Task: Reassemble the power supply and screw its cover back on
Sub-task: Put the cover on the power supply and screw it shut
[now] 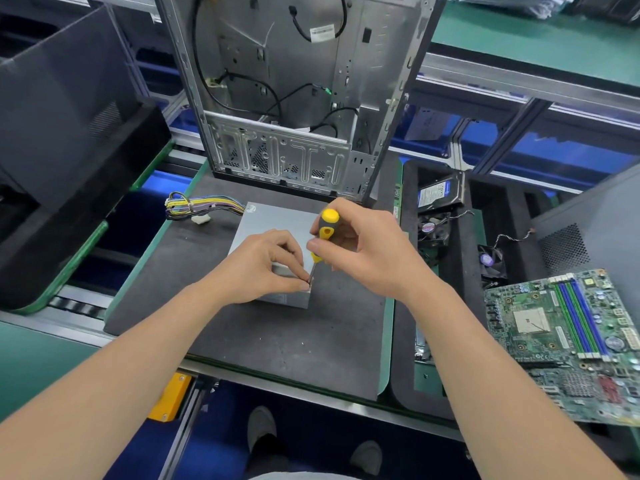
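The power supply (273, 223) lies on a dark mat (277, 341), its wires (201, 206) trailing far left. The right hand (367, 247) grips a yellow-black screwdriver (327, 225), tip down at the supply's near right corner, where the left hand (263, 268) pinches the shaft's tip. An open case (287, 98) stands beyond; a motherboard (571, 341) lies right.

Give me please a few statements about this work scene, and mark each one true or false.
1. The right hand grips a yellow-and-black screwdriver. True.
2. The left hand is away from the power supply. False: it is over the supply, and its fingertips pinch around the screwdriver's tip.
3. The screwdriver's tip meets the power supply at its near right corner. True.
4. The motherboard lies left of the power supply. False: it lies to the right.
5. An open computer case stands behind the power supply. True.
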